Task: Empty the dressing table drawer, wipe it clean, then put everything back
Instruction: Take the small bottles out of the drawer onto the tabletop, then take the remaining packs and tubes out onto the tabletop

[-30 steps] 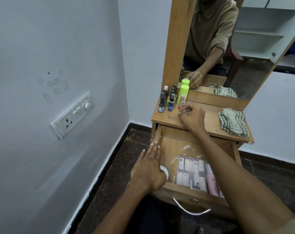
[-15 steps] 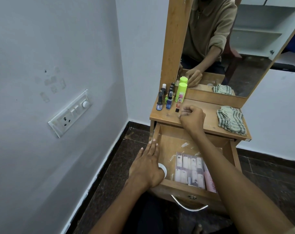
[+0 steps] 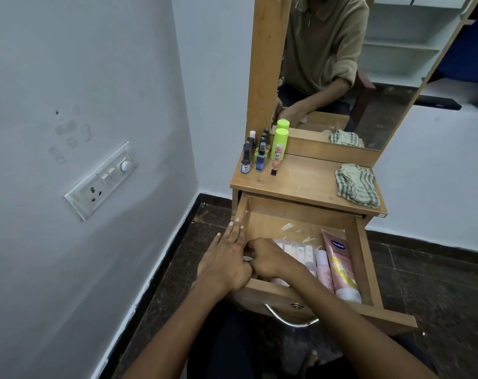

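The wooden drawer (image 3: 366, 255) of the dressing table is pulled out. Inside lie a clear pack of small white bottles (image 3: 298, 250), a small pink bottle (image 3: 323, 266) and a pink tube (image 3: 339, 265). My left hand (image 3: 226, 261) rests flat on the drawer's left front corner, fingers straight, holding nothing. My right hand (image 3: 270, 258) is inside the drawer at its left front, fingers curled down beside the left hand; what lies under them is hidden. A green checked cloth (image 3: 355, 184) lies on the tabletop at the right.
Small items stand at the tabletop's back left: a lime green bottle (image 3: 280, 143), a dark nail polish (image 3: 246, 160), a blue bottle (image 3: 261, 160), a lip balm (image 3: 276, 160). A mirror (image 3: 355, 77) rises behind. A wall with a switch plate (image 3: 101, 179) is close on the left.
My right hand has left the tabletop, where the lip balm now stands alone, and come down into the drawer's left front. The left hand has stayed on the drawer corner.
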